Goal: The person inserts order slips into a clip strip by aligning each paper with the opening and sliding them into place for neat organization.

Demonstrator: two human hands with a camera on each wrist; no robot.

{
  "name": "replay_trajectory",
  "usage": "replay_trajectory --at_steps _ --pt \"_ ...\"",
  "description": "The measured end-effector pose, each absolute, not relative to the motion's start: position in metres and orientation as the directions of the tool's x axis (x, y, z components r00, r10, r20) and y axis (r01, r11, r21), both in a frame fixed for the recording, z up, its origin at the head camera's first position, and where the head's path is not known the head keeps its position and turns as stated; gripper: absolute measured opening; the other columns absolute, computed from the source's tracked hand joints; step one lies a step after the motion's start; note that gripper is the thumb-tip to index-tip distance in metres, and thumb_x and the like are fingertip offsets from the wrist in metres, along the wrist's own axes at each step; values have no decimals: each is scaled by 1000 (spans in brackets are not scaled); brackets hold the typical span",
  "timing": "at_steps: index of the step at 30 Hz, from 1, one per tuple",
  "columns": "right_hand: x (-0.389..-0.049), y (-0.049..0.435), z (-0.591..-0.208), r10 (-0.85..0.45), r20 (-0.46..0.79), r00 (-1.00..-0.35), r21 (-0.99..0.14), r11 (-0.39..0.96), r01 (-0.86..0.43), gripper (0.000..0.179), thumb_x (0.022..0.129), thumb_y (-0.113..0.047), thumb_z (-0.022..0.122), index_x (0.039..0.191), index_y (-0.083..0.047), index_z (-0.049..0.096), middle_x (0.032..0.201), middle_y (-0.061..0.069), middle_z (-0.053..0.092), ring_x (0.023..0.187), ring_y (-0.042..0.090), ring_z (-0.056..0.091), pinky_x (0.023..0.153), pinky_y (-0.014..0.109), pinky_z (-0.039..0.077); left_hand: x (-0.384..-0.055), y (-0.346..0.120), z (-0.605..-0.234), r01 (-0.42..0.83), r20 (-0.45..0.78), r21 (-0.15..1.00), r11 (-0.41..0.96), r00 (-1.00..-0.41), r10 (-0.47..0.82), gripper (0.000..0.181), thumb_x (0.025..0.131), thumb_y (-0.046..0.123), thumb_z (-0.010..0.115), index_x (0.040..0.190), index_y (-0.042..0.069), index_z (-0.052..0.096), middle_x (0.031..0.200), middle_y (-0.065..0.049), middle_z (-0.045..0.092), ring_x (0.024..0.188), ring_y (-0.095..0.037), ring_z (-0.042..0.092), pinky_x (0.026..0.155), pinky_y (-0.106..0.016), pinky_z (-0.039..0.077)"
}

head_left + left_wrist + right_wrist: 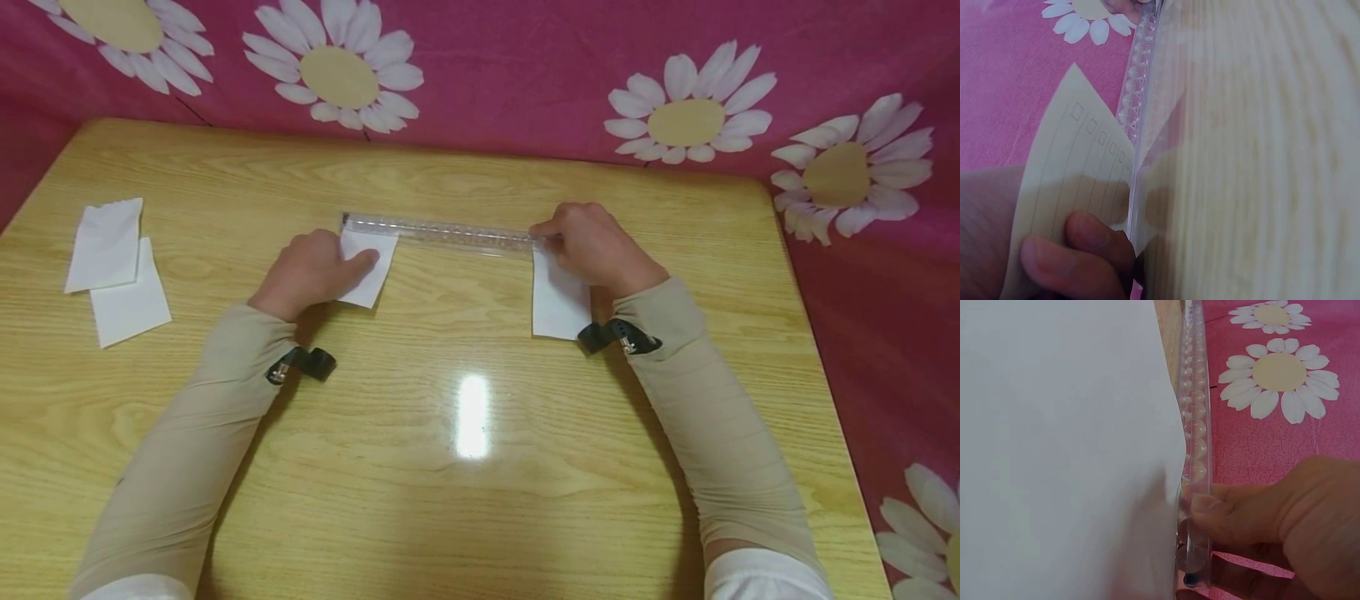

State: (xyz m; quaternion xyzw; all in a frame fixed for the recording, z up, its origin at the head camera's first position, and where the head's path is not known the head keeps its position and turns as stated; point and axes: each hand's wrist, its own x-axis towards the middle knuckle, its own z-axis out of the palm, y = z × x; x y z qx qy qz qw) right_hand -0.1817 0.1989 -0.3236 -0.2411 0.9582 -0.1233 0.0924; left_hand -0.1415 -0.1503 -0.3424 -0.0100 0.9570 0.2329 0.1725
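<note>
A long clear plastic strip (pixel 457 236) with a row of round bubble-like bumps stretches between both hands. My left hand (pixel 309 271) is at its left end, thumb over a small white paper sheet (pixel 369 287). In the left wrist view, fingers (pixel 1079 269) curl against that sheet's lined side, which bears a row of small squares, beside the strip (pixel 1138 100). My right hand (pixel 600 250) pinches the strip's right end, its thumb (pixel 1216 515) on the clear plastic. A second white sheet (pixel 557 304) meets the strip below this hand; whether fingers also hold it cannot be told.
Two overlapping white paper sheets (pixel 112 250) lie at the left of the wood-grain table (pixel 420 517). A magenta cloth with white daisies (pixel 510 75) hangs behind the table and along its right side. Black wrist cameras (pixel 318 364) sit on both sleeves.
</note>
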Motion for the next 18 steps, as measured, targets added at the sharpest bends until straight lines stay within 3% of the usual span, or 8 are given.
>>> replay_trajectory --at_steps 18 --pt "-182 199 -323 -484 -123 -866 -284 854 -437 35 101 0 54 130 -9 71 109 22 72 81 26 50 71 35 42 -142 -147 -342 -85 -340 428 900 -938 73 56 101 52 53 92 -2 62 84 -15 56 72 -26 51 61 -33 41"
